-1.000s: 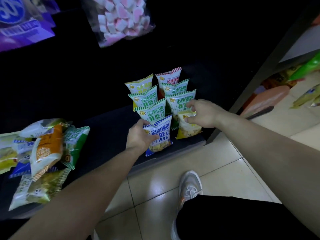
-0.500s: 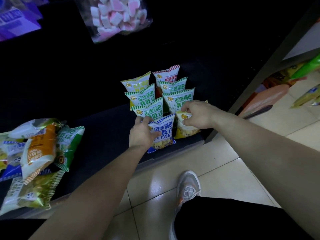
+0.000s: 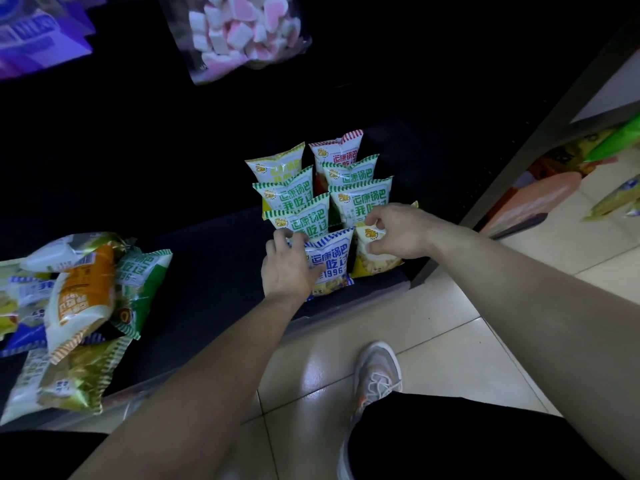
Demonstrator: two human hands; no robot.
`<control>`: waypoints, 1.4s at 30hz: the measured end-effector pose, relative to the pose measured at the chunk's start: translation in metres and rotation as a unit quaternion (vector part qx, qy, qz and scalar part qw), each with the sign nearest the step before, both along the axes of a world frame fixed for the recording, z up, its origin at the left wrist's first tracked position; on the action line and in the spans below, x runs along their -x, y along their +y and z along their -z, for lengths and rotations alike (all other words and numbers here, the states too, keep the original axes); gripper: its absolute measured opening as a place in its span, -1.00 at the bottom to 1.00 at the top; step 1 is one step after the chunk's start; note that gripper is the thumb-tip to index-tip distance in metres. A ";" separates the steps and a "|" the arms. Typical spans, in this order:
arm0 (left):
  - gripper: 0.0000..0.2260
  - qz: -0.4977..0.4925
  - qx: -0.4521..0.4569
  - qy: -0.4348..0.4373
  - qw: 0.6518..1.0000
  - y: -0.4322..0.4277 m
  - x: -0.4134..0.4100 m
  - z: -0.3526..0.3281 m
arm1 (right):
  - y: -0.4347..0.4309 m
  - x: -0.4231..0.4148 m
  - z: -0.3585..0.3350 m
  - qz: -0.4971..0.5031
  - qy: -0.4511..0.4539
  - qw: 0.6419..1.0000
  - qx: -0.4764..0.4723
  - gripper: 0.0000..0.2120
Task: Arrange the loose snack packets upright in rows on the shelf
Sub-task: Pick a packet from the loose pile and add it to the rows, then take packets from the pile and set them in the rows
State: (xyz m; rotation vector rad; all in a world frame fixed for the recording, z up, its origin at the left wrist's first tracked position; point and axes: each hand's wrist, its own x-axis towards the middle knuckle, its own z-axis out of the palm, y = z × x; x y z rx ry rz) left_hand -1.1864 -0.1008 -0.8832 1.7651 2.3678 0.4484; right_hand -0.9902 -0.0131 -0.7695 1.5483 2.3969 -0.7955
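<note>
On the dark shelf (image 3: 214, 258), packets stand upright in two rows running from near to far. The left hand (image 3: 289, 268) grips the left edge of the nearest blue packet (image 3: 329, 263), fingers curled over its top corner. The right hand (image 3: 398, 232) pinches the top of the yellow packet (image 3: 372, 259) just right of it, thumb below, fingers above. Green packets (image 3: 362, 199) stand behind. A loose pile (image 3: 79, 306) lies well to the left on the same shelf.

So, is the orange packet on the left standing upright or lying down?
Lying down. The orange packet rests tilted on the loose pile of packets, its face turned up, unlike the blue-striped packet standing in the rows.
</note>
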 end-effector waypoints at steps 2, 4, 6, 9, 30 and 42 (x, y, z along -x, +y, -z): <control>-0.37 0.015 0.013 0.008 1.000 0.002 0.000 -0.003 | 0.000 0.003 -0.001 -0.003 -0.005 1.000 0.002 -0.38; -0.31 0.022 0.024 -0.001 0.999 0.003 0.001 -0.008 | -0.001 0.006 -0.003 -0.006 -0.008 1.000 0.004 -0.37; -0.26 0.015 0.041 -0.020 0.999 0.004 0.003 -0.016 | -0.002 0.012 -0.006 -0.002 -0.006 1.000 0.005 -0.37; -0.20 0.006 0.060 -0.053 0.997 0.005 0.012 -0.037 | -0.008 0.025 -0.015 -0.005 -0.010 1.000 -0.004 -0.37; -0.37 -0.063 0.202 0.029 0.977 -0.234 0.276 -0.168 | -0.133 0.256 -0.063 -0.231 -0.055 0.965 -0.111 -0.39; -0.31 -0.120 0.220 -0.073 0.965 -0.252 0.364 -0.129 | -0.177 0.407 0.042 -0.238 -0.013 0.970 -0.052 -0.32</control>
